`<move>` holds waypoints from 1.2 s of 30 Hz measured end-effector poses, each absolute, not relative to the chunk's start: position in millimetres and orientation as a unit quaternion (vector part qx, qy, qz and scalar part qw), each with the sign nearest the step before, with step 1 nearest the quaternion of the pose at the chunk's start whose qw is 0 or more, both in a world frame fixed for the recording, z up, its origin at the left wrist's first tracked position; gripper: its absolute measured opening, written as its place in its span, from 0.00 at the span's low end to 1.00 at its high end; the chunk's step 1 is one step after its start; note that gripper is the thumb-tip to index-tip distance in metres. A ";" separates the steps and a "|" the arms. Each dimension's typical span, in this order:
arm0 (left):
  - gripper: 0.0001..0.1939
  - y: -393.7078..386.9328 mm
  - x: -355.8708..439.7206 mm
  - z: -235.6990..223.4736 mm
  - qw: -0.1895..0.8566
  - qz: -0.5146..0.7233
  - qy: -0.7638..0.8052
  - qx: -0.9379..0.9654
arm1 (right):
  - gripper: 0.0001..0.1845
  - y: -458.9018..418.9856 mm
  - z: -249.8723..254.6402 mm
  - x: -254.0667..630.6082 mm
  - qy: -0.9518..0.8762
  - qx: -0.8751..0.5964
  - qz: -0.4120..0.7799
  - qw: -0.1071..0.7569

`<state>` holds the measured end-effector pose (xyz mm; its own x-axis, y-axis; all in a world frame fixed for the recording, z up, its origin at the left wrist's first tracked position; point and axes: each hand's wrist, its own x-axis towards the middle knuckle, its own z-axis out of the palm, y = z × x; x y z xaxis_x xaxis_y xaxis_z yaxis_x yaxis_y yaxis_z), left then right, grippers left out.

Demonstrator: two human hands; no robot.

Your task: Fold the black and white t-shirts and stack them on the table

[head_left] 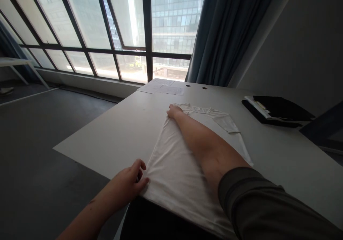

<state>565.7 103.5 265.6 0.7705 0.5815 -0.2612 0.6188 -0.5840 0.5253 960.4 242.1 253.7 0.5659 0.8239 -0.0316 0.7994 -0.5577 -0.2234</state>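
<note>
A white short-sleeved T-shirt lies spread on the white table, its neckline at the far end and its hem toward me. Reaching across it, my right hand is closed on the cloth at the far left shoulder; that sleeve is mostly hidden by the hand. My right forearm covers the middle of the shirt. At the near left corner of the hem, my left hand has its thumb and forefinger bent and apart, the thumb tip at the shirt's edge. The other sleeve lies flat at the right.
The white table has its left edge and corner over a grey floor. Printed sheets lie at its far end near two cable holes. Black folders with papers rest at the right. Windows and a blue curtain stand behind.
</note>
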 end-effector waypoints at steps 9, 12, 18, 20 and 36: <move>0.10 105.7 561.5 270.2 0.312 -0.056 0.338 0.886 | 0.23 260.0 239.0 978.9 -0.474 -0.869 0.048 0.134; 0.11 100.0 563.8 276.9 0.302 -0.034 0.342 0.889 | 0.19 252.7 246.3 987.8 -0.484 -0.860 0.029 0.161; 0.10 73.7 578.3 304.3 0.296 0.020 0.328 0.897 | 0.20 212.5 266.6 1020.8 -0.454 -0.867 -0.006 0.204; 0.10 61.5 586.5 314.1 0.292 0.033 0.313 0.903 | 0.20 193.4 272.5 1034.0 -0.446 -0.869 -0.010 0.214; 0.10 -1.3 655.6 297.6 0.274 -0.059 0.151 0.948 | 0.22 84.7 216.1 1073.7 -0.462 -0.874 -0.049 0.146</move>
